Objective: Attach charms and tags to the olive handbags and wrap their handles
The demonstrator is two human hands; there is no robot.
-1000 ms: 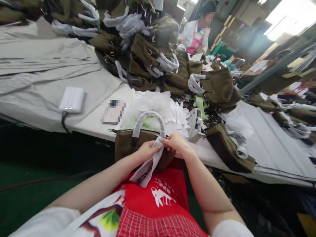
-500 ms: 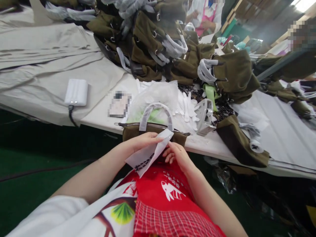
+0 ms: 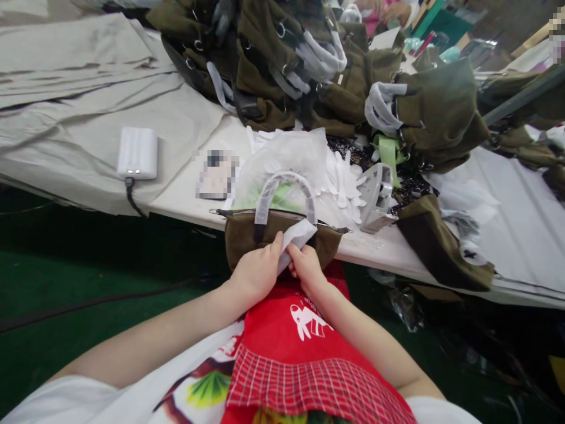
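Observation:
My left hand point(image 3: 258, 265) pinches a translucent white plastic sleeve point(image 3: 296, 235) between thumb and fingers. From the other side, the fingers of my right hand point(image 3: 305, 262) are closed on the sleeve's edge. Both hands are in front of an olive-green handbag point(image 3: 241, 235) at the table's front edge. The bag's dark zip runs across its top, and its upright handle point(image 3: 286, 179) is wrapped in whitish film. The lower part of the sleeve is hidden behind my left hand.
White strips point(image 3: 342, 182) and clear plastic bags point(image 3: 282, 150) lie behind the handbag, beside a tape dispenser point(image 3: 376, 197). A white power bank point(image 3: 138, 153) with a cable and a phone point(image 3: 217, 175) are to the left. More olive bags point(image 3: 441, 112) are heaped behind; a co-worker's hand point(image 3: 397, 13) shows beyond.
Both hands have turned and closed in on the sleeve, whose printed lower part is now out of sight. More of the handbag's front shows. The view has tilted down slightly.

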